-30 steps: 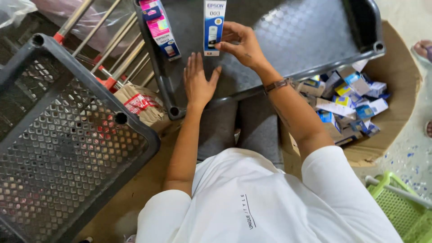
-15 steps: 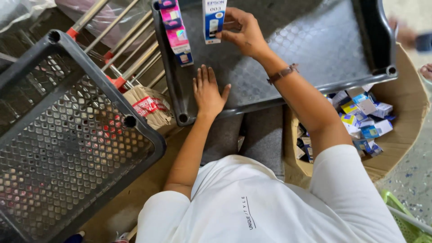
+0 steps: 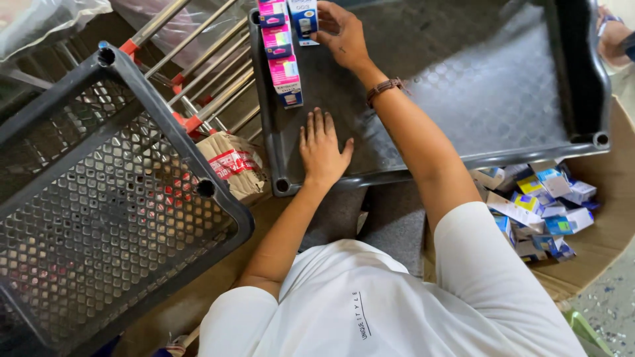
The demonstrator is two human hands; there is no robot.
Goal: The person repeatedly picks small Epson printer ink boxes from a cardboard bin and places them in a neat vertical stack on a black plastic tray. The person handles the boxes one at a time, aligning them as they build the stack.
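Observation:
My left hand [image 3: 322,147] lies flat, fingers spread, on the near left part of a dark grey plastic tray [image 3: 489,99]. My right hand [image 3: 344,33] reaches to the tray's far left and grips a small white and blue carton [image 3: 304,18] standing next to a row of pink cartons [image 3: 281,49] that runs along the tray's left wall. A brown strap sits on my right wrist.
A black perforated crate [image 3: 99,198] stands at the left. Behind it are metal bars with red fittings [image 3: 192,73] and a taped cardboard parcel [image 3: 231,165]. At the right, a cardboard box [image 3: 608,238] holds several small blue, yellow and white cartons [image 3: 542,205]. Another person's hand [image 3: 612,30] shows top right.
The view has shifted. My right hand has carried the white and blue carton further toward the tray's far left, beside the pink cartons. My left hand stays flat on the tray.

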